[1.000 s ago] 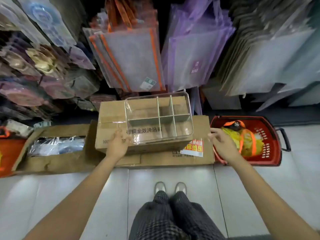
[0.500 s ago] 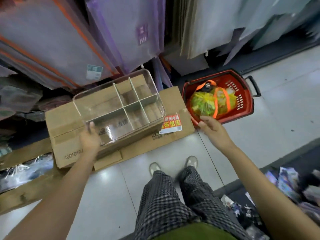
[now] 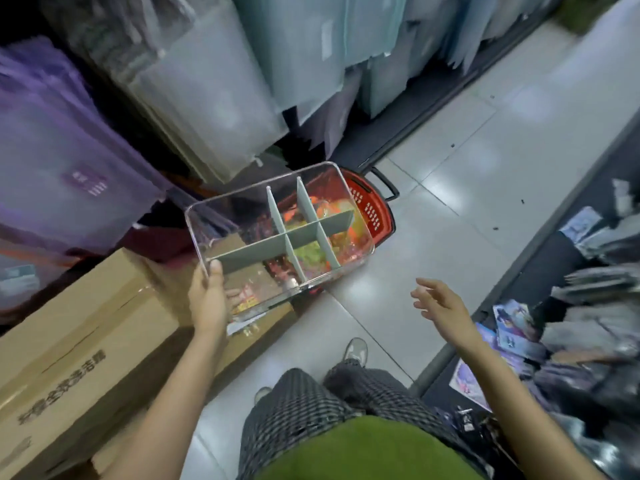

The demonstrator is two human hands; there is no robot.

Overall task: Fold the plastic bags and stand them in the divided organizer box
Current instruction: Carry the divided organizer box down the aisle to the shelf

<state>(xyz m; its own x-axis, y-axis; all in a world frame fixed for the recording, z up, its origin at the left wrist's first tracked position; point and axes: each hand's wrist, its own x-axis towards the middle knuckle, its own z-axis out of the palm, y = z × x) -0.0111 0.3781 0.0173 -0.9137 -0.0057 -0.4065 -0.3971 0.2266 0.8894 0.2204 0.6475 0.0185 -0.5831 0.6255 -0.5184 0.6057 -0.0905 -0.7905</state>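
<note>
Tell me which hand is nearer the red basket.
Right, by a small margin. The right hand hovers open near the red basket; the left hand grips the organizer box corner farther away.

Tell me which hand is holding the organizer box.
The left hand grips the clear organizer box at its near rim; the right hand hangs open, empty.

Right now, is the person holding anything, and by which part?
The left hand grips the clear organizer box by its near corner rim. The right hand holds nothing.
</note>
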